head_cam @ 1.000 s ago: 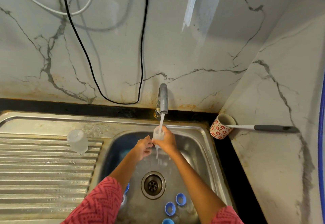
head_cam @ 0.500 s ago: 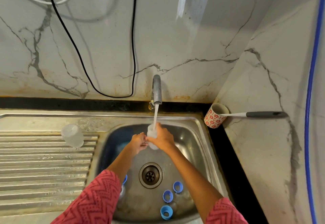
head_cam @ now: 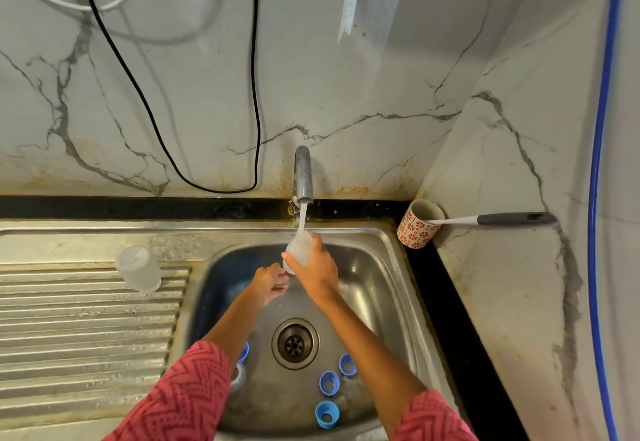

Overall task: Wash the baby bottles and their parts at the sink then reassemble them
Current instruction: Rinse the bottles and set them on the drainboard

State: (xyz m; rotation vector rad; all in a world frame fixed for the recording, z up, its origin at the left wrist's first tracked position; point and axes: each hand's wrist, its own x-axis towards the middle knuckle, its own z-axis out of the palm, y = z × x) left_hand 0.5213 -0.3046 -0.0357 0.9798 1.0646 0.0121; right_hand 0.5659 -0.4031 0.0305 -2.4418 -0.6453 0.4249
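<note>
A steel sink point(head_cam: 391, 288) fills the middle of the scene, its ribbed draining board point(head_cam: 86, 329) stretching to the left and a round drain point(head_cam: 295, 343) set in the basin floor. Behind it rises a marble-patterned wall with a black cable point(head_cam: 166, 156) looping down. A grey tap point(head_cam: 303, 177) stands at the far edge of the basin, water running from its spout.

Under that stream is a clear baby bottle point(head_cam: 300, 250), cloudy and translucent, tilted with its mouth up toward the water. The right hand point(head_cam: 317, 272) has its fingers wrapped round the bottle's body. The left hand point(head_cam: 270, 283) sits just beside and below it, palm turned up, fingers loosely curled, the fingertips near the bottle's lower end; whether they touch it I cannot tell. Both forearms come out of red zigzag-print sleeves point(head_cam: 183, 402).

A second clear bottle point(head_cam: 138, 269) rests mouth-down on the far part of the draining board, well left of the basin.

At the far right corner stands a white cup with red flowers point(head_cam: 417, 229), a grey-handled brush point(head_cam: 498, 219) sticking out of it.

On the near floor of the basin lie blue bottle rings point(head_cam: 329, 383), three to the right of the drain and one partly hidden by the left arm.
</note>
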